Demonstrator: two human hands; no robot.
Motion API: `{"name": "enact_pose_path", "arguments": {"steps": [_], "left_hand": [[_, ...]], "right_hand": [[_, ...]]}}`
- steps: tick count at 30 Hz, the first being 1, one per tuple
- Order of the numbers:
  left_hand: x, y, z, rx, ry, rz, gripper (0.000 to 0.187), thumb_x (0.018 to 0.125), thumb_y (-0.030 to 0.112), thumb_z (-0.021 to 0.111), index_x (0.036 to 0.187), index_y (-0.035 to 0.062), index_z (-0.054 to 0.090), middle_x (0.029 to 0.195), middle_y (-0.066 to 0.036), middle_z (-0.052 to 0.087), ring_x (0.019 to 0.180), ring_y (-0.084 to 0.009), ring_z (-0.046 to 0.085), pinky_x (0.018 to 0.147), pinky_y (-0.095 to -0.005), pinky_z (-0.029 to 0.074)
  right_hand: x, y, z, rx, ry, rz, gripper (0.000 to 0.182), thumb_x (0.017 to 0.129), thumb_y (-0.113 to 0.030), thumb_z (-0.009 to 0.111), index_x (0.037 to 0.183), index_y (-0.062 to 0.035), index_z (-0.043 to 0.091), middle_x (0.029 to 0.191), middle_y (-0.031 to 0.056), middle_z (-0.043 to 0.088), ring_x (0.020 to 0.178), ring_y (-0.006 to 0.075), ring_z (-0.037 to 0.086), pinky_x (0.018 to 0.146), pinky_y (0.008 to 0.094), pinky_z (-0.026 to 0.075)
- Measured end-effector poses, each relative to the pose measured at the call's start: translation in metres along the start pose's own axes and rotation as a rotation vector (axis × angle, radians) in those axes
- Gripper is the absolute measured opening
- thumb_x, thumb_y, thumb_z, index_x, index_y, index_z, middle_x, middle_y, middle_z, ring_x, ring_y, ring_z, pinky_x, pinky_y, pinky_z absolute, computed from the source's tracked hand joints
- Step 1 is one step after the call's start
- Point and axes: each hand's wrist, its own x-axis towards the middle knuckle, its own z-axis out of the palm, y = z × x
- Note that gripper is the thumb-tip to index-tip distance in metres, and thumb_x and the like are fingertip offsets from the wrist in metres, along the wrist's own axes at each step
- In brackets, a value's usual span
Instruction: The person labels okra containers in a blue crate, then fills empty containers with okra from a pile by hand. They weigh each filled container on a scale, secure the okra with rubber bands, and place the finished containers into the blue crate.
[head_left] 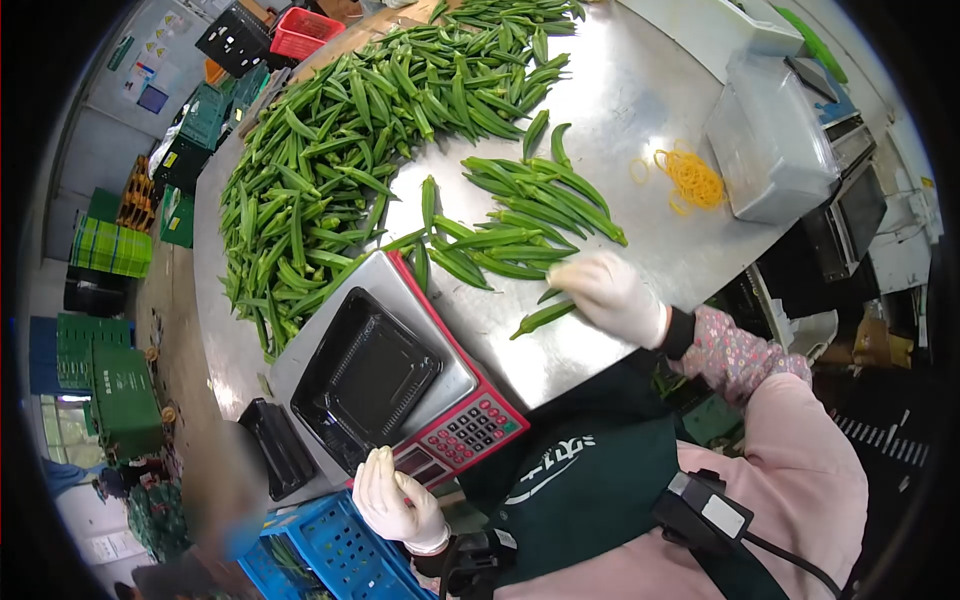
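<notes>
My right hand (610, 297), in a white glove, is down on the near ends of a small bunch of okra pods (515, 240) on the steel table (640, 110), fingers closed over them. One loose pod (543, 318) lies just beside that hand. My left hand (395, 500), also gloved, rests with its fingers on the near corner of a red-edged weighing scale (470, 430) and holds nothing. An empty black plastic tray (365, 375) sits on the scale's platform. A large heap of okra (330, 150) covers the far side of the table.
Yellow rubber bands (692, 180) lie beside a clear plastic box (775, 150). A stack of black trays (280, 450) stands by the scale, with a blue crate (330, 550) below it. Green crates (125, 400) and a red one (305, 32) stand on the floor.
</notes>
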Motion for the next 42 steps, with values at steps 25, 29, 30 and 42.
{"name": "enact_pose_path", "arguments": {"steps": [25,29,30,42], "left_hand": [[-0.003,-0.004,0.000,0.001,0.038,0.017,0.024,0.093,-0.005,0.057,0.113,-0.0038,0.069,0.110,-0.014,0.073,0.101,-0.0324,0.069,0.096,-0.0454,0.053],[-0.001,-0.001,-0.001,0.019,0.021,0.016,0.023,0.095,-0.004,0.056,0.113,-0.0040,0.070,0.109,-0.014,0.073,0.101,-0.0323,0.069,0.096,-0.0455,0.053],[0.000,-0.001,-0.002,0.033,0.018,0.017,0.023,0.095,-0.004,0.056,0.113,-0.0040,0.070,0.109,-0.014,0.073,0.101,-0.0322,0.069,0.096,-0.0455,0.053],[-0.003,0.003,-0.002,0.015,0.037,0.022,0.021,0.096,-0.002,0.059,0.114,-0.0037,0.070,0.107,-0.014,0.073,0.101,-0.0321,0.068,0.093,-0.0413,0.053]], "right_hand": [[-0.038,-0.010,-0.043,0.040,-0.144,0.534,0.020,0.083,-0.019,0.076,0.099,-0.0090,0.069,0.085,0.0095,0.066,0.077,0.0278,0.066,0.069,0.0361,0.053],[-0.051,-0.013,-0.030,0.011,-0.197,0.455,0.028,0.078,-0.016,0.079,0.103,-0.0100,0.069,0.085,0.0090,0.066,0.071,0.0241,0.065,0.067,0.0331,0.053],[-0.049,-0.014,-0.029,0.040,-0.195,0.520,0.026,0.078,-0.012,0.079,0.102,-0.0085,0.070,0.082,0.0085,0.065,0.068,0.0196,0.064,0.067,0.0293,0.053],[-0.037,-0.007,-0.062,0.933,-0.420,1.221,0.024,0.092,-0.013,0.071,0.112,-0.0002,0.071,0.085,-0.0019,0.069,0.072,0.0036,0.058,0.061,0.0194,0.045]]}}
